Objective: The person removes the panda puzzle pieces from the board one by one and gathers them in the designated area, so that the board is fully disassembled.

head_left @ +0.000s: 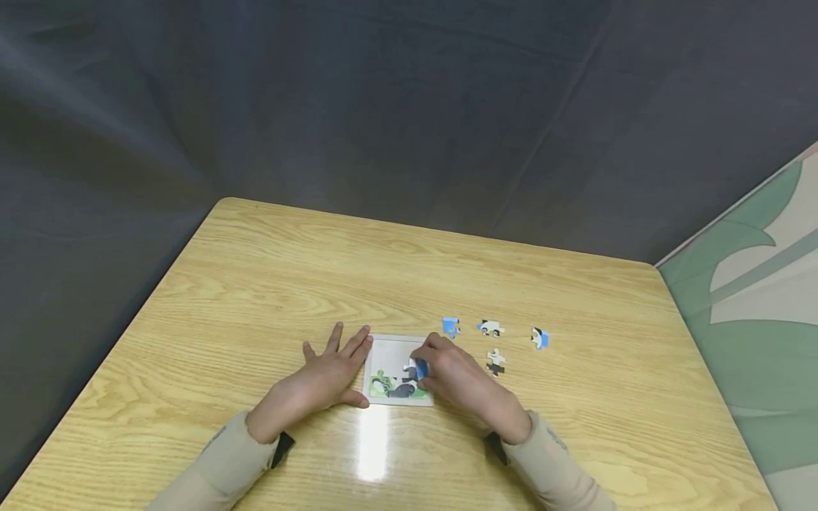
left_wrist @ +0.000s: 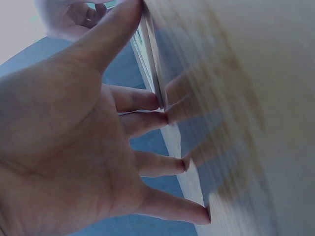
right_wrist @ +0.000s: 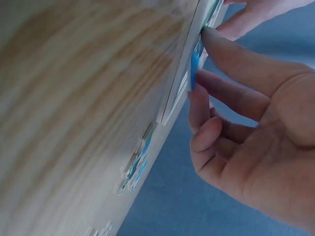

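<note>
A small square puzzle tray [head_left: 399,402] with a pale rim lies on the table. Green and black puzzle pieces [head_left: 401,389] fill its lower part, while bare white board shows above them. My left hand [head_left: 319,380] has its fingers spread on the table, thumb and fingertips touching the tray's left side. Between thumb and fingers, my right hand [head_left: 456,376] pinches a blue puzzle piece [head_left: 422,368] at the tray's right side. In the right wrist view that blue piece [right_wrist: 194,69] stands tilted at the tray; its inner edge is hidden.
Several loose puzzle pieces lie right of the tray, among them a plain blue one [head_left: 450,326] and a black-and-white one [head_left: 495,362]. The wood-grain table [head_left: 255,284] ends at a dark curtain [head_left: 396,113]. A green-and-white patterned panel [head_left: 754,341] borders the right side.
</note>
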`<action>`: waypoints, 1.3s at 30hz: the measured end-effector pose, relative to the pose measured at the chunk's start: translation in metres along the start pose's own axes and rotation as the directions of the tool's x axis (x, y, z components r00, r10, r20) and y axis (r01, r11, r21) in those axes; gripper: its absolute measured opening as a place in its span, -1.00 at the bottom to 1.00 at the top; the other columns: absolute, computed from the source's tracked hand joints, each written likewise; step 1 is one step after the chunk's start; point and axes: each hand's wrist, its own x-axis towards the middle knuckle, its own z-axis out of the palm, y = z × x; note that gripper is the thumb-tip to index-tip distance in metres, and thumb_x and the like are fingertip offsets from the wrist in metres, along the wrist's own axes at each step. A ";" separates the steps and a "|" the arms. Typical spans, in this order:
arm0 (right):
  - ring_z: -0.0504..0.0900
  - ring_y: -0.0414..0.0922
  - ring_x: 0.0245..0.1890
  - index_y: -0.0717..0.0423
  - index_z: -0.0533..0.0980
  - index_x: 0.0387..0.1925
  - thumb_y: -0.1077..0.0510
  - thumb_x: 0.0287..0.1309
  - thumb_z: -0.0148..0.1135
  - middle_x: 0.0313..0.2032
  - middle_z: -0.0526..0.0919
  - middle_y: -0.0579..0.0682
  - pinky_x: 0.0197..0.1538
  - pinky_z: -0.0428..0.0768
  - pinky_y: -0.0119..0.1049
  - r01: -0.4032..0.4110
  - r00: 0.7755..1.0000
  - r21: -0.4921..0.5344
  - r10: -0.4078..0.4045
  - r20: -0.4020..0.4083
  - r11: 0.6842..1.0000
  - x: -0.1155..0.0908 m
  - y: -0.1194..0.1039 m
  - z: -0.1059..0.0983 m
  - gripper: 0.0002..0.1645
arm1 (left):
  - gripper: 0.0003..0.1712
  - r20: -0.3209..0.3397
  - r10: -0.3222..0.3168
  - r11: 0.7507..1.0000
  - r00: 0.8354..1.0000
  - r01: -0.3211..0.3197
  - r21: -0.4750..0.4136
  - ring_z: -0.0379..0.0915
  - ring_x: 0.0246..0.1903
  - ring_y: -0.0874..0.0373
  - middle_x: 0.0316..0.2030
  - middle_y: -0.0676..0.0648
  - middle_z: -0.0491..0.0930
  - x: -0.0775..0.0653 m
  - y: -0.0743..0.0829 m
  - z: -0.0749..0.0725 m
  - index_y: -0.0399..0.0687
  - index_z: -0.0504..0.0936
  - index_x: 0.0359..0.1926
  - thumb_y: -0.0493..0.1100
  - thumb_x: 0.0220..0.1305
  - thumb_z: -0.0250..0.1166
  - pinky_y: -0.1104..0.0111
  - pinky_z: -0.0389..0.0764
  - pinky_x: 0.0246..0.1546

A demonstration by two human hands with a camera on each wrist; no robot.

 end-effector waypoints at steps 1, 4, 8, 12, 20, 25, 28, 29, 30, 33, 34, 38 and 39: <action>0.49 -0.18 -0.32 0.24 0.63 -0.12 0.31 -0.19 0.54 -0.26 0.53 0.00 -0.28 0.56 -0.39 0.003 1.000 -0.002 -0.003 -0.007 1.000 0.000 -0.001 0.000 -0.53 | 0.14 0.000 -0.001 1.000 1.000 0.001 0.000 -0.32 0.40 -0.43 0.50 -0.17 -0.10 0.000 0.000 0.000 -0.25 0.04 0.47 0.16 0.04 0.39 -0.57 0.02 -0.07; 0.47 -0.16 -0.32 0.22 0.64 -0.15 0.31 -0.23 0.56 -0.28 0.52 -0.01 -0.28 0.53 -0.36 0.013 1.000 -0.029 -0.013 -0.026 0.999 0.001 -0.002 0.000 -0.53 | 0.13 0.000 -0.002 1.000 1.000 0.002 -0.002 -0.32 0.40 -0.43 0.50 -0.17 -0.09 0.000 0.000 0.000 -0.25 0.05 0.47 0.16 0.04 0.39 -0.57 0.03 -0.07; 0.50 -0.13 -0.29 0.18 0.66 -0.15 0.29 -0.24 0.57 -0.27 0.57 -0.01 -0.26 0.54 -0.32 0.008 1.000 -0.061 -0.009 -0.026 0.998 -0.001 -0.004 -0.002 -0.53 | 0.13 -0.001 0.000 1.000 1.000 0.000 -0.005 -0.31 0.40 -0.43 0.50 -0.17 -0.09 0.000 0.000 -0.001 -0.25 0.05 0.47 0.16 0.03 0.40 -0.56 0.03 -0.07; 0.51 -0.14 -0.31 0.16 0.67 -0.12 0.29 -0.22 0.55 -0.28 0.59 -0.03 -0.28 0.54 -0.34 0.021 1.000 -0.087 -0.022 -0.009 0.996 -0.002 -0.005 -0.003 -0.51 | 0.13 -0.001 0.001 1.000 1.000 -0.001 -0.003 -0.31 0.40 -0.43 0.49 -0.16 -0.09 0.000 0.000 -0.001 -0.25 0.06 0.47 0.16 0.04 0.40 -0.56 0.04 -0.07; 0.50 -0.16 -0.33 0.11 0.67 -0.16 0.24 -0.14 0.53 -0.28 0.59 -0.05 -0.29 0.53 -0.34 0.092 0.995 -0.202 -0.096 -0.013 0.975 -0.002 -0.001 -0.001 -0.61 | 0.13 -0.006 0.017 1.000 1.000 -0.017 0.002 -0.31 0.39 -0.45 0.49 -0.18 -0.09 -0.001 -0.001 0.001 -0.26 0.04 0.47 0.17 0.05 0.38 -0.56 0.05 -0.08; 0.50 -0.14 -0.35 0.09 0.66 -0.28 0.21 -0.16 0.55 -0.32 0.60 -0.06 -0.33 0.51 -0.30 0.137 0.983 -0.271 -0.165 -0.084 0.953 -0.003 0.006 -0.006 -0.69 | 0.12 -0.007 0.019 1.000 1.000 -0.019 0.000 -0.31 0.39 -0.45 0.49 -0.18 -0.09 0.001 -0.001 0.001 -0.25 0.05 0.47 0.17 0.05 0.37 -0.56 0.04 -0.08; 0.53 -0.13 -0.38 0.18 0.67 -0.26 0.25 -0.17 0.55 -0.34 0.62 -0.02 -0.35 0.54 -0.31 0.135 0.967 -0.260 -0.184 -0.178 0.956 -0.009 0.021 -0.025 -0.67 | 0.12 0.004 0.018 1.000 1.000 -0.018 0.008 -0.31 0.39 -0.44 0.49 -0.17 -0.09 0.006 -0.001 0.000 -0.25 0.05 0.47 0.17 0.05 0.38 -0.56 0.04 -0.07; 0.54 -0.14 -0.39 0.21 0.67 -0.25 0.26 -0.18 0.55 -0.34 0.62 0.00 -0.37 0.55 -0.33 0.121 0.961 -0.257 -0.178 -0.213 0.959 -0.013 0.028 -0.033 -0.65 | 0.12 0.006 0.017 1.000 1.000 -0.017 0.011 -0.31 0.40 -0.44 0.49 -0.17 -0.09 0.007 -0.001 -0.001 -0.24 0.05 0.47 0.17 0.05 0.38 -0.56 0.04 -0.06; 0.56 -0.13 -0.40 0.24 0.67 -0.23 0.27 -0.19 0.56 -0.34 0.63 0.01 -0.39 0.56 -0.32 0.100 0.955 -0.261 -0.166 -0.245 0.960 -0.019 0.035 -0.041 -0.63 | 0.12 0.009 0.016 1.000 1.000 -0.016 0.011 -0.31 0.40 -0.44 0.50 -0.17 -0.10 0.009 -0.001 -0.002 -0.24 0.05 0.47 0.17 0.05 0.38 -0.56 0.04 -0.06; 0.58 -0.10 -0.42 0.28 0.67 -0.23 0.34 -0.22 0.55 -0.35 0.62 0.03 -0.42 0.57 -0.29 0.007 0.947 -0.264 -0.091 -0.308 0.964 -0.043 0.060 -0.061 -0.62 | 0.13 0.008 0.012 1.000 1.000 -0.012 0.000 -0.34 0.40 -0.44 0.50 -0.16 -0.11 0.012 -0.003 -0.003 -0.25 0.05 0.47 0.17 0.05 0.39 -0.56 0.01 -0.06; 0.58 -0.10 -0.43 0.28 0.67 -0.24 0.36 -0.23 0.55 -0.36 0.61 0.03 -0.43 0.56 -0.29 -0.031 0.948 -0.267 -0.057 -0.314 0.963 -0.052 0.068 -0.065 -0.61 | 0.13 0.007 0.011 1.000 1.000 -0.011 -0.007 -0.34 0.40 -0.44 0.50 -0.17 -0.12 0.013 -0.004 -0.003 -0.26 0.05 0.47 0.16 0.05 0.39 -0.57 0.00 -0.06; 0.58 -0.11 -0.44 0.28 0.66 -0.23 0.43 -0.26 0.53 -0.38 0.59 0.03 -0.46 0.57 -0.30 -0.127 0.964 -0.259 0.057 -0.260 0.957 -0.083 0.091 -0.065 -0.59 | 0.13 0.006 0.004 1.000 1.000 -0.004 -0.021 -0.34 0.39 -0.47 0.50 -0.19 -0.11 0.011 -0.010 -0.005 -0.29 0.07 0.46 0.15 0.04 0.40 -0.58 -0.01 -0.09; 0.58 -0.11 -0.43 0.27 0.66 -0.22 0.44 -0.25 0.52 -0.37 0.59 0.02 -0.45 0.57 -0.31 -0.133 0.969 -0.252 0.072 -0.237 0.959 -0.088 0.095 -0.063 -0.59 | 0.12 0.004 0.003 1.000 1.000 -0.003 -0.021 -0.34 0.38 -0.47 0.49 -0.20 -0.11 0.011 -0.011 -0.005 -0.30 0.07 0.46 0.14 0.03 0.40 -0.59 0.00 -0.10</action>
